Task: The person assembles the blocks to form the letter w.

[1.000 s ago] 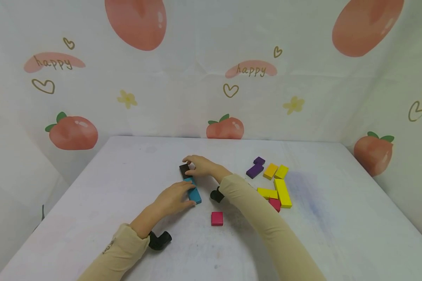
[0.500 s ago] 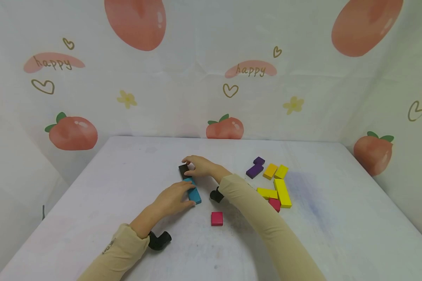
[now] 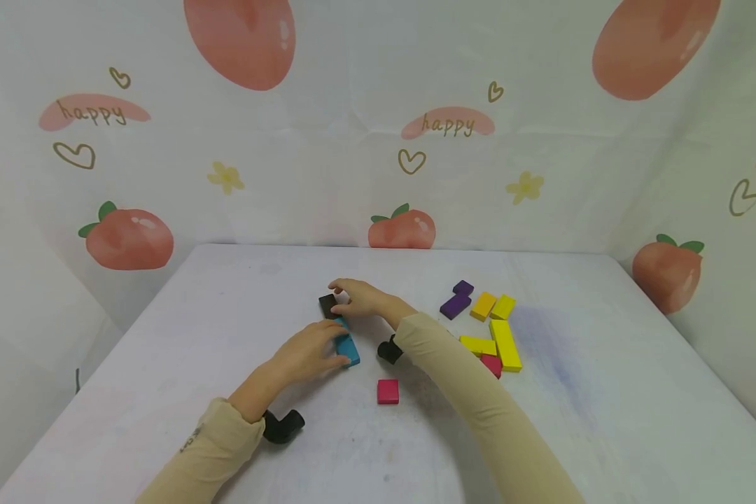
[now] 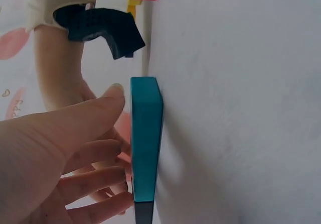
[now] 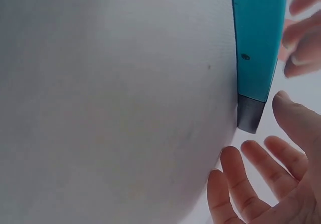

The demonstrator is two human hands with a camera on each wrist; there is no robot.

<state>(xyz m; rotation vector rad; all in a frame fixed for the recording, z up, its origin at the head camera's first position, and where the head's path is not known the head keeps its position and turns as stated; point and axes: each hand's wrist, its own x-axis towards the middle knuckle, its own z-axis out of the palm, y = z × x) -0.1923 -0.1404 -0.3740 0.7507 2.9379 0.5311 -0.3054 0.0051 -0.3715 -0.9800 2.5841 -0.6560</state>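
A blue block [image 3: 349, 351] and a black block [image 3: 328, 306] lie end to end on the white table, in a slanting line. Over the blue block hovers my left hand [image 3: 304, 352]; in the left wrist view its thumb stands a little apart from the block [image 4: 146, 143], fingers loosely bent. Beside the black block is my right hand [image 3: 362, 298]. The right wrist view shows its fingers spread and a gap between the thumb and the black block [image 5: 250, 114]. Neither hand grips anything.
A red block [image 3: 388, 392] lies nearer the front. Off to the right are purple blocks [image 3: 456, 306], an orange block [image 3: 484, 306], several yellow blocks [image 3: 506, 346] and another red piece [image 3: 492, 365] partly behind the right sleeve. A printed cloth [image 3: 315, 140] hangs behind the table.
My left hand has lifted slightly off the blue block and drawn back a little to the left. My right hand has eased slightly away from the black block. The blocks stay in line.
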